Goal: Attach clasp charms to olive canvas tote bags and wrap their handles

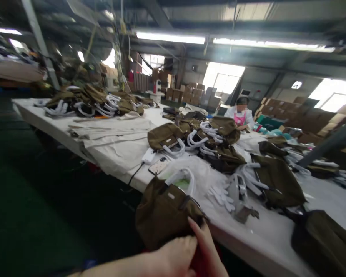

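An olive-brown handbag [161,215] with white-wrapped handles tilts at the near edge of the table, right in front of me. My left hand [178,250] is closed at the bag's lower edge, its fingers curled and partly hidden. At the bag's right end, my right hand [203,236] grips the fabric with fingers pressed on the side. A phone [158,165] in a patterned case lies beyond the bag, beside a white block with a black cable [148,156]. White gloves [222,197] and a white tool-like device [238,192] lie to the right.
More olive bags with wrapped handles are heaped mid-table [167,135], at the far left [92,96] and at the right [276,181]. Pale cloth sheets [112,130] cover the left part. Across the table is a person in a pink apron [240,118]. Cartons [187,94] are stacked behind.
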`<state>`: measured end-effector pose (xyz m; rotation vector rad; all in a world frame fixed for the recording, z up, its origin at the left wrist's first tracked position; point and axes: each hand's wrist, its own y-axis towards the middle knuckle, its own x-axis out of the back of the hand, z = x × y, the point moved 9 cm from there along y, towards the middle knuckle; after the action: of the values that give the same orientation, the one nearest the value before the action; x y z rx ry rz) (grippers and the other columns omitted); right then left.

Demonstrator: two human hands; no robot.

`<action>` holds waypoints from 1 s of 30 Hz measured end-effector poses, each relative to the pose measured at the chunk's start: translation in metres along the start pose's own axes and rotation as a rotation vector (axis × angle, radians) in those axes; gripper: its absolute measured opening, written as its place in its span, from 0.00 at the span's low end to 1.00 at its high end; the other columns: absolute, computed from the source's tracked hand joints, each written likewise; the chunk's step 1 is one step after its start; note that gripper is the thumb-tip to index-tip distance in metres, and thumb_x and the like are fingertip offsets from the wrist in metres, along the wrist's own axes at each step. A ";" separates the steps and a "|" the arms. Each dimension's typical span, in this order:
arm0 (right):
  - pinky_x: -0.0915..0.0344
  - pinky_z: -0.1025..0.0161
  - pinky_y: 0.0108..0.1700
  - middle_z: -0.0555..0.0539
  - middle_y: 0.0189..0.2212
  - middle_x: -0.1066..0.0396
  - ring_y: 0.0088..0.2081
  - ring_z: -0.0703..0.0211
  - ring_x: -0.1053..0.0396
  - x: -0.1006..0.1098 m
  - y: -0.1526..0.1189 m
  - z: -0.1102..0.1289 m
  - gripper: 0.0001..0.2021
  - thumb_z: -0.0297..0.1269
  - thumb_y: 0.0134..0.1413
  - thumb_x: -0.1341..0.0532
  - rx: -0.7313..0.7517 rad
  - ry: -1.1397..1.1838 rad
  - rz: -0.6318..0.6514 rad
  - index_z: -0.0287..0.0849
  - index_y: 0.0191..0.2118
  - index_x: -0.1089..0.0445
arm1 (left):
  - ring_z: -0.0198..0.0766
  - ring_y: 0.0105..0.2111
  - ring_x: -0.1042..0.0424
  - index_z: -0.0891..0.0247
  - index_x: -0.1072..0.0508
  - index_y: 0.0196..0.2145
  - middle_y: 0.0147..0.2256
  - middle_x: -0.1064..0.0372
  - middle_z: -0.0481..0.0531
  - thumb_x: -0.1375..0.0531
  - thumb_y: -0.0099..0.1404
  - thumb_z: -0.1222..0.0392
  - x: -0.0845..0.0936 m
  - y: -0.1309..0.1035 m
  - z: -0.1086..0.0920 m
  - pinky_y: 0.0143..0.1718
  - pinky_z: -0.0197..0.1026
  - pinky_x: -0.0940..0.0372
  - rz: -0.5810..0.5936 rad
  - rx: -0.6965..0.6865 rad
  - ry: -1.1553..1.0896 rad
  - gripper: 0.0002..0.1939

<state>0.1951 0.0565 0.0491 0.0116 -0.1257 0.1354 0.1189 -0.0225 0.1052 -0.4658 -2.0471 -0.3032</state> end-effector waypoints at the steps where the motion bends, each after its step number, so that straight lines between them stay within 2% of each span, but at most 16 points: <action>1: 0.30 0.44 0.52 0.40 0.36 0.21 0.45 0.38 0.24 0.001 0.000 -0.006 0.24 0.50 0.40 0.34 -0.039 0.011 0.015 0.42 0.43 0.21 | 0.47 0.38 0.23 0.63 0.26 0.49 0.41 0.22 0.57 0.39 0.59 0.58 0.008 -0.003 -0.005 0.41 0.44 0.28 0.004 -0.037 -0.056 0.19; 3: 0.31 0.44 0.52 0.39 0.37 0.21 0.44 0.39 0.24 0.009 0.002 -0.017 0.21 0.46 0.38 0.32 -0.072 -0.003 0.006 0.40 0.40 0.22 | 0.43 0.41 0.24 0.59 0.25 0.46 0.41 0.22 0.54 0.46 0.66 0.61 0.042 -0.009 0.003 0.46 0.42 0.30 -0.117 -0.114 -0.118 0.14; 4: 0.31 0.44 0.52 0.39 0.38 0.21 0.44 0.40 0.25 0.014 0.003 -0.024 0.20 0.44 0.37 0.31 -0.087 0.002 -0.004 0.40 0.39 0.22 | 0.41 0.40 0.24 0.59 0.24 0.43 0.40 0.23 0.53 0.48 0.68 0.61 0.065 -0.012 0.020 0.46 0.41 0.31 -0.253 -0.086 -0.124 0.13; 6: 0.32 0.46 0.53 0.39 0.41 0.22 0.45 0.41 0.25 0.026 0.003 -0.038 0.21 0.43 0.37 0.31 -0.112 0.034 -0.032 0.39 0.40 0.23 | 0.44 0.43 0.26 0.63 0.26 0.44 0.42 0.24 0.57 0.48 0.68 0.60 0.106 -0.018 0.068 0.49 0.45 0.32 -0.540 0.064 -0.029 0.13; 7: 0.32 0.46 0.53 0.39 0.42 0.22 0.46 0.42 0.25 0.031 0.003 -0.044 0.21 0.43 0.38 0.31 -0.121 0.046 -0.039 0.38 0.41 0.24 | 0.47 0.45 0.27 0.64 0.27 0.45 0.43 0.25 0.60 0.48 0.68 0.60 0.118 -0.019 0.094 0.51 0.48 0.34 -0.617 0.163 0.056 0.13; 9: 0.32 0.47 0.53 0.38 0.42 0.22 0.46 0.43 0.25 0.038 0.001 -0.051 0.21 0.43 0.40 0.32 -0.126 0.019 -0.022 0.37 0.42 0.24 | 0.53 0.47 0.29 0.68 0.28 0.45 0.43 0.27 0.65 0.47 0.65 0.61 0.130 -0.015 0.138 0.52 0.53 0.35 -0.650 0.322 0.208 0.14; 11: 0.31 0.47 0.51 0.38 0.40 0.22 0.43 0.43 0.25 0.046 -0.002 -0.051 0.20 0.43 0.41 0.33 -0.133 -0.107 -0.008 0.36 0.41 0.25 | 0.55 0.46 0.29 0.71 0.28 0.43 0.43 0.27 0.68 0.48 0.63 0.62 0.128 -0.003 0.172 0.51 0.54 0.35 -0.568 0.387 0.253 0.15; 13: 0.31 0.45 0.50 0.36 0.40 0.23 0.43 0.42 0.25 0.059 -0.006 -0.042 0.22 0.42 0.43 0.34 -0.106 -0.288 -0.091 0.35 0.44 0.27 | 0.55 0.46 0.29 0.71 0.27 0.43 0.42 0.27 0.68 0.49 0.63 0.62 0.125 0.009 0.191 0.50 0.53 0.35 -0.477 0.385 0.278 0.16; 16: 0.36 0.44 0.56 0.32 0.50 0.29 0.52 0.41 0.31 0.081 -0.017 -0.006 0.29 0.40 0.47 0.36 0.074 -0.546 -0.362 0.32 0.55 0.34 | 0.54 0.45 0.28 0.69 0.25 0.44 0.41 0.25 0.65 0.51 0.65 0.56 0.123 0.021 0.197 0.50 0.51 0.36 -0.375 0.341 0.308 0.19; 18: 0.39 0.46 0.59 0.32 0.55 0.33 0.56 0.44 0.35 0.075 -0.021 0.017 0.30 0.38 0.52 0.38 0.204 -0.637 -0.403 0.34 0.60 0.39 | 0.54 0.43 0.28 0.67 0.23 0.44 0.38 0.23 0.63 0.51 0.65 0.53 0.121 0.026 0.194 0.47 0.50 0.36 -0.290 0.326 0.326 0.21; 22: 0.37 0.50 0.57 0.38 0.49 0.30 0.52 0.48 0.33 0.034 -0.011 0.027 0.24 0.38 0.52 0.37 0.245 -0.714 -0.120 0.38 0.56 0.34 | 0.56 0.36 0.26 0.61 0.20 0.35 0.31 0.23 0.62 0.48 0.63 0.46 0.117 0.027 0.186 0.37 0.48 0.38 -0.108 0.364 0.399 0.21; 24: 0.36 0.51 0.55 0.40 0.46 0.29 0.50 0.48 0.33 0.022 -0.009 0.031 0.19 0.36 0.51 0.36 0.248 -0.733 -0.053 0.40 0.50 0.29 | 0.56 0.32 0.26 0.59 0.19 0.30 0.30 0.22 0.63 0.47 0.60 0.43 0.112 0.022 0.185 0.31 0.46 0.40 0.033 0.408 0.387 0.22; 27: 0.35 0.53 0.52 0.42 0.43 0.30 0.47 0.49 0.33 0.012 -0.011 0.041 0.13 0.30 0.49 0.37 0.289 -0.693 0.015 0.42 0.43 0.27 | 0.51 0.28 0.26 0.57 0.20 0.25 0.27 0.22 0.58 0.46 0.57 0.38 0.099 0.008 0.179 0.26 0.43 0.43 0.287 0.413 0.233 0.23; 30: 0.35 0.56 0.51 0.43 0.43 0.30 0.46 0.52 0.33 -0.002 -0.017 0.054 0.11 0.27 0.50 0.41 0.338 -0.562 0.172 0.43 0.40 0.26 | 0.45 0.23 0.28 0.56 0.21 0.24 0.21 0.25 0.52 0.43 0.54 0.39 0.085 -0.006 0.164 0.24 0.40 0.44 0.498 0.381 0.008 0.20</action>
<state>0.1887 0.0381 0.1022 0.3788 -0.6650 0.3220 -0.0494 0.0546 0.0983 -0.7064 -1.8479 0.3767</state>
